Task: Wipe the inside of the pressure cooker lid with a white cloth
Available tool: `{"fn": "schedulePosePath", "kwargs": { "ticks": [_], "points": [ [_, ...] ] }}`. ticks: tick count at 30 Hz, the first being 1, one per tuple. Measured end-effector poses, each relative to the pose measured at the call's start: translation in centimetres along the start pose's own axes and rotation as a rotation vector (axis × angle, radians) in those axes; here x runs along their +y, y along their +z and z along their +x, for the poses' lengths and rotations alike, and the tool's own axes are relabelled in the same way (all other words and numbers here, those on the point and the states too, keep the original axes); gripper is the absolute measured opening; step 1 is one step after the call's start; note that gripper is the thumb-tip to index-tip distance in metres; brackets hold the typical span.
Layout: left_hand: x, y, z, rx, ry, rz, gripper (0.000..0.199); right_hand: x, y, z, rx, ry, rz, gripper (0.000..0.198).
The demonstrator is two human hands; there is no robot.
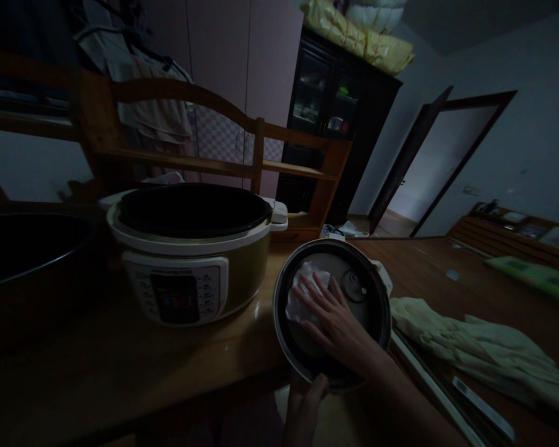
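Observation:
A round cooker lid is tilted up with its inner side towards me, a dark ring around a pale middle and a round valve part. My left hand grips its lower rim, with the thumb over the edge. My right hand lies flat with fingers spread, pressing a crumpled white cloth against the inside of the lid. Whether the cloth is fabric or paper I cannot tell. Left of the lid stands an electric pressure cooker, without a lid, with a dark inside and a front control panel.
A large dark pot stands at the far left of the wooden table. Behind the cooker rises a wooden shelf rail. To the right, a pale crumpled cloth and a white remote-like object lie on a brown surface.

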State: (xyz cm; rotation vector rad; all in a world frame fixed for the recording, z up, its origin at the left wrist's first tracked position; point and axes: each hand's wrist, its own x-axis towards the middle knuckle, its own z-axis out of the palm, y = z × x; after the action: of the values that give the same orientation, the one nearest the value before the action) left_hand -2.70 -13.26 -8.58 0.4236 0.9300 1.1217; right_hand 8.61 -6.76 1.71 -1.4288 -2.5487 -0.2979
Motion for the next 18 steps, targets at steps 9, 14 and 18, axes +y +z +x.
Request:
{"fn": "schedulePosePath", "kwargs": {
  "ticks": [9,14,18],
  "points": [
    [0.0,-0.1,0.2,-0.07,0.014,0.001,0.059,-0.1,1.4,1.2,0.053,-0.041,0.078,0.067],
    [-0.1,0.3,0.4,-0.068,-0.013,-0.028,0.04,-0.7,0.7,1.0,-0.091,-0.112,0.228,0.061],
    [0.6,0.7,-0.1,-0.101,-0.025,-0.062,0.036,-1.1,-0.2,0.0,-0.213,-0.121,0.363,0.057]
  ]
}}
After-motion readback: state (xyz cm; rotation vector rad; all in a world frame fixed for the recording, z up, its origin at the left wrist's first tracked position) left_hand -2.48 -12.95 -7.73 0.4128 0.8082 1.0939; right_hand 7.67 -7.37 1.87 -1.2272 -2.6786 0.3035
